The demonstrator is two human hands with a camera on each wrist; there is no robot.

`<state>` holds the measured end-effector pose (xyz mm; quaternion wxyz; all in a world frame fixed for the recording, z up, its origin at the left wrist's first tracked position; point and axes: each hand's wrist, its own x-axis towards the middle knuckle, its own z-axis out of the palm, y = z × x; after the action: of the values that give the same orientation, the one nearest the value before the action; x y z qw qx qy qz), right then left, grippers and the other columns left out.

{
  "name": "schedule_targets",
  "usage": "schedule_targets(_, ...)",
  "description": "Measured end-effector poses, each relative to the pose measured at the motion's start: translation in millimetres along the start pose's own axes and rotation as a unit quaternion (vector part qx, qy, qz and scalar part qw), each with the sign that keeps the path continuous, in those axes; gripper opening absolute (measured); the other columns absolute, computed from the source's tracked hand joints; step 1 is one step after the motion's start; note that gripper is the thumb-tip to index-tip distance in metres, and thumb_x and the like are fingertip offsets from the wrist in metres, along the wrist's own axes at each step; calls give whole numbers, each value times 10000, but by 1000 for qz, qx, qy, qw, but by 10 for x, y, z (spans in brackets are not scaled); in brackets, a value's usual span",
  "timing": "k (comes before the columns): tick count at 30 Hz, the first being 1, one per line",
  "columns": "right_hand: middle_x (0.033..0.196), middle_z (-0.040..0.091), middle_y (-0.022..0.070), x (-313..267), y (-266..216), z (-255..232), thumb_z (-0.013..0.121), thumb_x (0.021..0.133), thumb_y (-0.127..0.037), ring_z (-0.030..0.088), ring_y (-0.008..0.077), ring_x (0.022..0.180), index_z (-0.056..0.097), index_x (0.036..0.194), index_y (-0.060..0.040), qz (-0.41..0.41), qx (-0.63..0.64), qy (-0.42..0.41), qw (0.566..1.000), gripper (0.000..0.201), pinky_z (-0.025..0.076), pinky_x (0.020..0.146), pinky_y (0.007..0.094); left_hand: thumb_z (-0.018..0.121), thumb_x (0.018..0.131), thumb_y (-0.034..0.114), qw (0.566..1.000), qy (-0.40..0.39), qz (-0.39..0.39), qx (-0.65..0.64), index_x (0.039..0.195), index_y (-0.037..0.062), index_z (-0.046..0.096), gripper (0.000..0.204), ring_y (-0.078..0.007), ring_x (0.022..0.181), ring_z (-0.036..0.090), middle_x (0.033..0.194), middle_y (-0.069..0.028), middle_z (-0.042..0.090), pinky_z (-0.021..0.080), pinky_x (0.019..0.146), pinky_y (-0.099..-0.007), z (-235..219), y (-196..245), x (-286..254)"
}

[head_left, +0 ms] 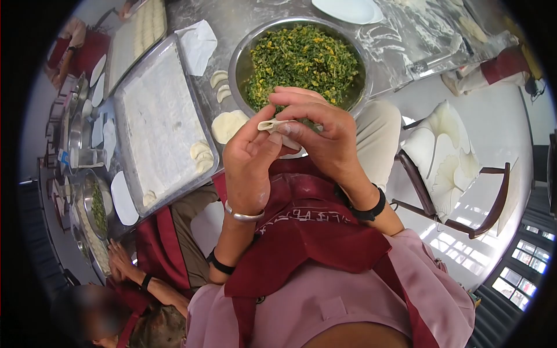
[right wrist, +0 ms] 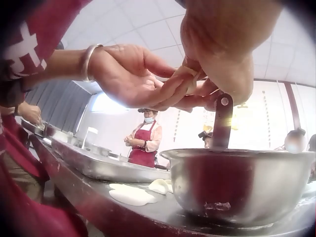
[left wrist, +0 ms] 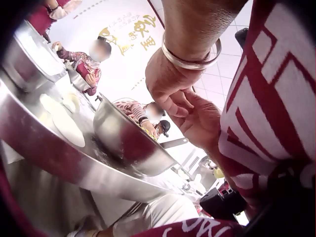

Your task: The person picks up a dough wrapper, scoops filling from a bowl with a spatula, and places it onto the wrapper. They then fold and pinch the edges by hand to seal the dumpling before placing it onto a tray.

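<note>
A folded dumpling wrapper (head_left: 270, 124) is between my two hands, in front of the filling bowl in the head view. My left hand (head_left: 248, 168), with a silver bangle at the wrist, pinches its left side. The thumb and fingers of my right hand (head_left: 328, 130) pinch the edge on the other side. Fingers cover much of the dumpling in both wrist views. Just beyond the hands stands a steel bowl (head_left: 237, 72) of chopped green and yellow filling (head_left: 301, 64). A flat metal handle (right wrist: 222, 131) sticks up over its rim.
Left of the bowl lie flat round wrappers (head_left: 228, 126) and folded dumplings (head_left: 220, 86). A floured metal tray (head_left: 156, 116) holds a few dumplings (head_left: 202, 156). A white plate (head_left: 348, 8) sits behind the bowl. To the right is a chair (head_left: 444, 162); another person (head_left: 156, 290) works at left.
</note>
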<state>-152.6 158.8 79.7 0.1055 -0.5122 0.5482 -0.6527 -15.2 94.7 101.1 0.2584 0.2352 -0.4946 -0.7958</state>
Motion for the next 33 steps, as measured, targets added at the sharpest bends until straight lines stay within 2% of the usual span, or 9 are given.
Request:
schedule_targets(3, 1131, 691, 131, 3, -35, 19, 730, 753, -1, 610, 325, 1151, 695, 914, -23, -5, -15, 1, 1000, 166, 477, 975, 393, 490, 979, 37, 1000, 10, 23, 13, 1432, -72, 350, 486, -181, 1000, 636, 1182, -133, 610, 571, 812, -318, 53, -37, 10)
schedule_targets(9, 1087, 697, 125, 6, -16, -36, 734, 733, -29, 629, 315, 1115, 692, 971, -36, -67, -63, -36, 995, 243, 511, 907, 377, 500, 974, 34, 997, -28, 33, 62, 1440, -46, 364, 492, -150, 948, 641, 1128, -107, 633, 563, 788, -294, 82, 14, -1)
schedule_targets(12, 1142, 682, 130, 1, 30, -92, 731, 732, -22, 597, 313, 1169, 688, 1029, -22, -54, -86, -78, 992, 300, 514, 897, 375, 518, 958, 23, 996, -42, -6, 83, 1441, -31, 369, 508, -144, 951, 637, 1131, -103, 630, 562, 774, -285, -14, 9, 23)
schedule_targets(14, 1184, 668, 128, 5, -50, -103, 735, 733, -20, 572, 307, 1204, 686, 1048, -15, 21, -17, -68, 997, 319, 505, 911, 372, 524, 946, 15, 996, -41, -29, 77, 1430, -26, 382, 507, -143, 948, 638, 1125, -101, 630, 563, 766, -282, -7, 33, 28)
schedule_targets(15, 1205, 660, 127, 8, -92, -110, 737, 734, -19, 560, 304, 1222, 685, 1058, -11, 60, 17, -63, 996, 328, 501, 919, 370, 513, 933, 6, 997, -31, -24, 69, 1411, -33, 402, 491, -145, 931, 638, 1119, -104, 632, 561, 753, -285, 17, 31, 17)
schedule_targets(18, 1239, 646, 116, 31, -100, -110, 744, 735, -16, 544, 291, 1244, 690, 1049, -16, 88, 40, -91, 991, 318, 487, 940, 364, 492, 908, -11, 998, -21, -11, 59, 1364, -44, 446, 459, -152, 902, 638, 1104, -108, 635, 558, 727, -291, 56, 24, -9)
schedule_targets(24, 1121, 693, 129, -11, 55, -51, 738, 739, -2, 592, 311, 1176, 711, 976, -5, 4, 53, -81, 995, 238, 476, 957, 387, 497, 905, -8, 997, -29, -25, 72, 1333, -41, 454, 431, -160, 912, 642, 1089, -102, 631, 564, 721, -289, 61, 74, -19)
schedule_targets(27, 1077, 705, 129, -46, 21, -27, 735, 741, 3, 610, 322, 1147, 712, 913, 2, 22, 52, -62, 996, 173, 471, 968, 407, 497, 903, -15, 996, -26, -27, 75, 1358, -40, 431, 460, -151, 901, 643, 1084, -104, 632, 568, 727, -286, 60, 68, -12)
schedule_targets(33, 1080, 706, 120, -21, -109, -1, 737, 740, 2, 623, 298, 1130, 696, 880, -11, 59, 21, -26, 998, 147, 491, 938, 382, 502, 899, -32, 997, -22, -22, 66, 1448, -42, 339, 573, -135, 883, 645, 1062, -109, 639, 568, 748, -277, 1, 32, -8)
